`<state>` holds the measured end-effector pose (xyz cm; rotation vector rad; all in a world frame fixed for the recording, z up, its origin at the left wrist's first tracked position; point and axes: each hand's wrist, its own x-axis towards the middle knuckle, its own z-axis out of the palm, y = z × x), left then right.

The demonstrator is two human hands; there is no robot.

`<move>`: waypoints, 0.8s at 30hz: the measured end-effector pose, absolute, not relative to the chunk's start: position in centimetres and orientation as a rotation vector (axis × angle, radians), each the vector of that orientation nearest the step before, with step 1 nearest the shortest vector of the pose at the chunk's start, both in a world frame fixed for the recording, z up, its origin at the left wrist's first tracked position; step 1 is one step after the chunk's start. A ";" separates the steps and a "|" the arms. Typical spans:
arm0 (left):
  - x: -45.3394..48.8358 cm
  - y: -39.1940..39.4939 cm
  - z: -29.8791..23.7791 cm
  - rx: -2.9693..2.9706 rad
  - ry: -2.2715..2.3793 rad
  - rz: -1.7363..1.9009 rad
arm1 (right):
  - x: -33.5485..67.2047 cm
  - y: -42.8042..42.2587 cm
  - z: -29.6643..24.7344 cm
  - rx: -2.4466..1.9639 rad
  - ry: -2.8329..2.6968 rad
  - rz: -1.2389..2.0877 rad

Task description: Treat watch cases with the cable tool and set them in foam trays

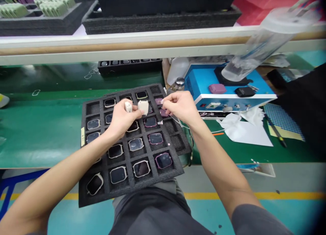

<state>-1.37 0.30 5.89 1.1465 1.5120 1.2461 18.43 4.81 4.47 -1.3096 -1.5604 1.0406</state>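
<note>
My left hand point(124, 117) is closed around two small cream-coloured cases point(143, 107), one gripped at the fingertips and the other showing between the fingers. Over the right edge of a black foam tray point(175, 172), my right hand point(182, 106) is in a pinch; what sits between its fingertips is too small to make out. Purple pieces point(164, 113) lie just under those fingertips. In the tray's compartments rest several watch faces with dark screens point(118, 175), some framed in silver, others in purple point(163, 160). A small pale tab point(160, 122) sits by one purple-framed face.
To the right stands a blue machine point(197, 84) with purple and black pieces and a clear tube point(251, 55) on top. Crumpled white paper point(244, 131) and a pen point(275, 130) lie nearby. A white-edged shelf point(142, 52) bearing foam trays crosses above the green table point(46, 126).
</note>
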 end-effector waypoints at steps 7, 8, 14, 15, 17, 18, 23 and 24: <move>-3.2 0.5 6.0 1.487 1.615 0.950 | 19.2 4.3 3.8 -1.253 -1.564 1.135; -3.5 0.5 6.3 1.561 1.627 0.938 | 19.3 4.1 3.9 -1.247 -1.563 1.137; -4.3 0.2 7.4 1.546 1.607 1.118 | 18.6 2.5 4.9 -1.194 -1.556 1.155; -4.1 0.1 7.4 1.471 1.535 1.108 | 18.3 2.1 5.1 -1.175 -1.573 1.143; -3.3 -0.1 7.2 1.313 1.361 1.083 | 17.5 1.3 5.5 -1.150 -1.623 1.110; -2.9 -0.2 7.1 1.248 1.285 1.084 | 17.1 0.9 5.7 -1.146 -1.650 1.091; -1.4 -0.7 6.5 1.127 1.149 1.136 | 16.2 0.2 6.5 -1.121 -1.740 1.036; -1.4 -0.7 6.5 1.126 1.145 1.139 | 16.2 0.2 6.6 -1.120 -1.748 1.030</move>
